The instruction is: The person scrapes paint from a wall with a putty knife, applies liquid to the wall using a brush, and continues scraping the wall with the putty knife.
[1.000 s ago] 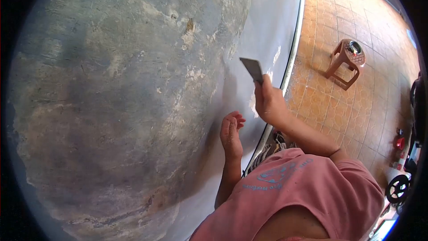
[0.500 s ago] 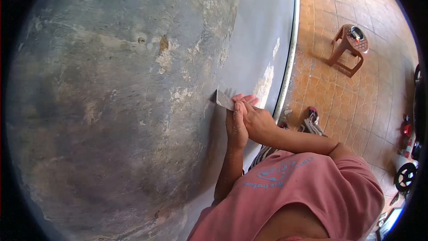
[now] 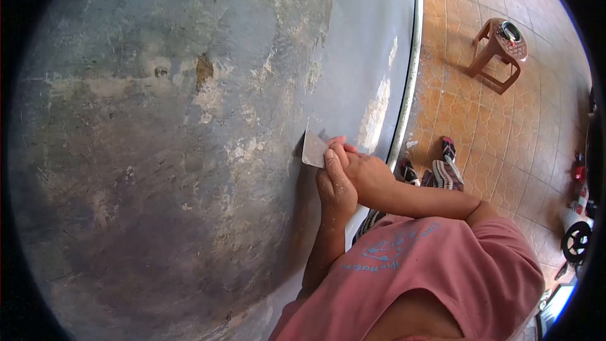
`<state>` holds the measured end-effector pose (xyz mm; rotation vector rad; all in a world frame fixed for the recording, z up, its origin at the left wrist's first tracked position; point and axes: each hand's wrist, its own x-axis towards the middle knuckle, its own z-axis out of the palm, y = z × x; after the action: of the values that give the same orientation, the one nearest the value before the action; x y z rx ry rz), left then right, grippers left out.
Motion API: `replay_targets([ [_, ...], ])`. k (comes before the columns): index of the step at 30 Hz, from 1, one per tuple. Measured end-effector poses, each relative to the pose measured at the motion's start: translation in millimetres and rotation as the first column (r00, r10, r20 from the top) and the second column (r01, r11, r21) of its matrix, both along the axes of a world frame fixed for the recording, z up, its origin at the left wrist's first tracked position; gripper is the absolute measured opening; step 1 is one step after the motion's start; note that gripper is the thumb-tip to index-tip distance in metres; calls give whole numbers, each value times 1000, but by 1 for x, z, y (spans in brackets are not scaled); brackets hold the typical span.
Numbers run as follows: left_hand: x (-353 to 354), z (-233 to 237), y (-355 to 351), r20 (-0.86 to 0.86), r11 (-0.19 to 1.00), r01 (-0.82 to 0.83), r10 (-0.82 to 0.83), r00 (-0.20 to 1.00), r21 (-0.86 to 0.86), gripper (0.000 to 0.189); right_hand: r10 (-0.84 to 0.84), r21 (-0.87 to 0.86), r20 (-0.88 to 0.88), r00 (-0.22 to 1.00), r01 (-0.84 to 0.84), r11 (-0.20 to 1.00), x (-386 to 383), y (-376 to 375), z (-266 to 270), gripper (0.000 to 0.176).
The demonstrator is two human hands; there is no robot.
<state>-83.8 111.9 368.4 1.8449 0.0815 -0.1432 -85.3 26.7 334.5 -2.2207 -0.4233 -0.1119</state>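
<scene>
Scraper: flat grey blade, lightly mottled, at the patchy wall; right hand and left hand clasped around its hidden handle.

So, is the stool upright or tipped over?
Upright: the stool stands with its legs on the floor, and a round container rests on its seat.

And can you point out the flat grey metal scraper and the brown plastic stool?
Flat grey metal scraper (image 3: pixel 314 151): head view, on the middle of its exposed blade.
Brown plastic stool (image 3: pixel 516 50): head view, on the top of its seat.
</scene>
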Motion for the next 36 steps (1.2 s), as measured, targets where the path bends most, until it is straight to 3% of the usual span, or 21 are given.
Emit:
replay_targets([
  [1,5,2,3,46,990,53,-60,997,132,51,-9,-21,-14,1000,9,1000,-1,2,1,26],
  [4,10,6,-4,63,991,46,-54,997,128,51,34,13,-81,996,-33,999,6,-1,-1,27],
  [5,8,6,-5,59,991,52,-60,996,124,50,-29,66,40,999,26,997,3,0,-2,29],
  [8,-6,6,-2,-36,998,-26,28,999,55,49,-24,-9,-11,1000,24,1000,-13,0,5,29],
  [9,4,6,-3,-13,998,0,1,1000,61,49,21,7,-77,997,-21,1000,-8,0,7,27],
  [14,14,9,-9,63,988,55,-65,996,145,51,-55,56,-6,998,55,997,5,-3,4,26],
  [18,1,9,-3,12,1000,3,-3,1000,11,43,-49,78,-24,998,51,996,-1,-4,7,28],
  [23,2,6,-7,98,994,37,-48,994,101,45,-15,84,11,1000,14,996,-3,-7,8,32],
  [26,-4,12,0,1,1000,-6,6,1000,-2,44,-21,78,-14,1000,22,997,-11,2,8,32],
  [27,-2,23,-6,46,986,39,-47,998,162,44,41,-19,-133,990,-44,999,-5,-1,13,32],
  [31,4,15,-13,65,999,-4,1,998,38,44,-55,93,54,997,50,994,4,-1,1,29],
  [35,-3,7,1,33,998,26,-28,999,54,43,36,60,-132,991,-29,998,-11,-4,15,26],
  [36,-2,7,-1,56,998,31,-35,998,61,43,28,61,-102,994,-22,998,-9,-5,13,26],
])
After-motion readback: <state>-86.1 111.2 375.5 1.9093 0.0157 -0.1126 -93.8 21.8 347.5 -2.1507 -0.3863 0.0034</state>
